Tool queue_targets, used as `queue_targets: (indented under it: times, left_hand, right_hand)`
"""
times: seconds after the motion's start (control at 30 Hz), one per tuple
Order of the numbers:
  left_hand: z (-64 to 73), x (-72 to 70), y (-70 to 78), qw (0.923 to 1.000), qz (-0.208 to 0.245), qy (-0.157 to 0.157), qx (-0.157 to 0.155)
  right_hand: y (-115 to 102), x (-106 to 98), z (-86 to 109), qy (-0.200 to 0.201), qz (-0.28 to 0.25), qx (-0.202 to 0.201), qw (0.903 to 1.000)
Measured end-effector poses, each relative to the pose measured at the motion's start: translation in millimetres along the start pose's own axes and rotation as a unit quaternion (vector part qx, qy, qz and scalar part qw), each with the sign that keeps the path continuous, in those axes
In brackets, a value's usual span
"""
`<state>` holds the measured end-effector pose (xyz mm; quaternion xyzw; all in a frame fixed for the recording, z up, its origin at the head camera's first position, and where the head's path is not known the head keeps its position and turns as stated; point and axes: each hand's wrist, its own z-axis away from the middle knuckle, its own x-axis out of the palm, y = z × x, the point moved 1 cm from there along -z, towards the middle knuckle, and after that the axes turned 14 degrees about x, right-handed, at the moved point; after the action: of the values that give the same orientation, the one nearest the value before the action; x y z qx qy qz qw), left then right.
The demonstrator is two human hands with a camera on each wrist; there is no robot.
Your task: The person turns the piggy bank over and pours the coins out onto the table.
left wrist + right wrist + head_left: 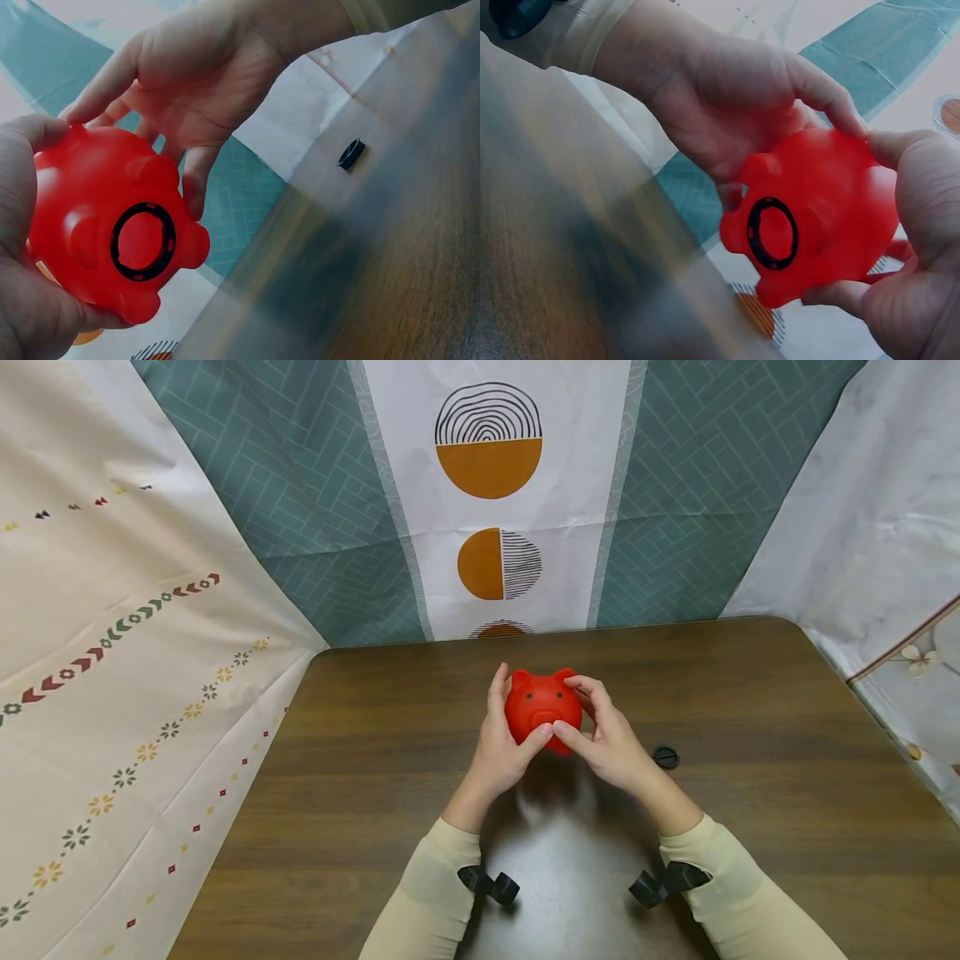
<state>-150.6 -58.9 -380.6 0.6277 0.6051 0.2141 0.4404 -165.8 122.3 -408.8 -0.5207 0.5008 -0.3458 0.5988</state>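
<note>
One red pig (546,700) held above the table (390,827)

Head view: the left hand (501,743) and the right hand (613,745) grip the pig from either side, thumbs (535,742) at its snout (543,717). The snout points toward the person, two ears (521,678) toward the table's far edge; its long axis is foreshortened. One black disc (666,757) lies near the right forearm (670,803).

Left wrist view: four feet (198,246) and one black ring (115,244) show underneath.

Right wrist view: both hands pinch the pig; the ring faces this camera too.
</note>
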Motion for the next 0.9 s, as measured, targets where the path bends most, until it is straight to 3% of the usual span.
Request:
queue_targets:
  times: [0.23,0.37,0.5,0.63,0.8,0.9]
  left_hand:
    - [0.6,-4.5,-2.6,0.9992,0.034,-0.018,-0.008]
    - [0.9,-6.8,-17.6,0.9982,0.056,-0.02,0.001]
    - [2.3,-7.2,-38.1,0.9978,0.06,-0.026,0.001]
    - [3.1,-7.5,-46.2,0.9975,0.057,-0.041,-0.01]
    - [3.2,-8.2,-41.8,0.9958,0.06,-0.05,-0.047]
    - [1.9,-9.6,-27.9,0.9954,0.07,-0.048,-0.044]
  right_hand:
    - [-8.8,0.2,3.0,0.005,-0.04,-0.023,0.9989]
    - [-3.7,-2.6,1.7,-0.006,-0.035,-0.021,0.9992]
    - [2.7,-6.2,0.9,-0.02,-0.022,0.014,0.9995]
    - [4.4,-8.9,0.0,-0.028,0.005,0.057,0.998]
    - [6.1,-11.1,-1.6,-0.024,0.03,0.087,0.9955]
    - [6.9,-12.2,-2.4,-0.019,0.024,0.069,0.9972]
